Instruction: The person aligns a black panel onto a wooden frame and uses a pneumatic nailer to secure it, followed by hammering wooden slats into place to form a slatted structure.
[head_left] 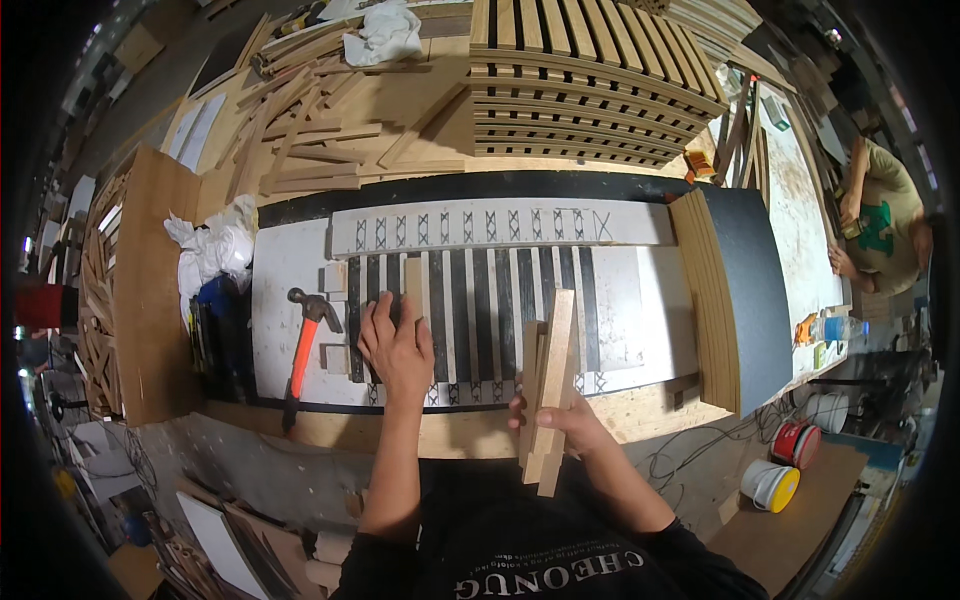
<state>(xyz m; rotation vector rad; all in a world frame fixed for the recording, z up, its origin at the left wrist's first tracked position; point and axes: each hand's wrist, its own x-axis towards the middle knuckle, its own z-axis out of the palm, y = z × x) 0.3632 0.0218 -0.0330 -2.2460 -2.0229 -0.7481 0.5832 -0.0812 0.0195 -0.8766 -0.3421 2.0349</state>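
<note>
In front of me lies a jig, a white board with dark and pale strips running side by side. My left hand rests on its left part, palm down with the fingers apart, touching a light wooden slat that lies among the strips. A few short wooden slats are bundled in my right hand, tilted upright over the jig's near edge; the fingers partly hide behind them. Left of the jig's strips lies a claw hammer with an orange and black handle.
Loose wooden strips lie scattered at the back left, beside stacked slatted panels. A stack of dark-faced boards borders the jig on the right. White plastic wrapping lies at the left. Another person is at the far right.
</note>
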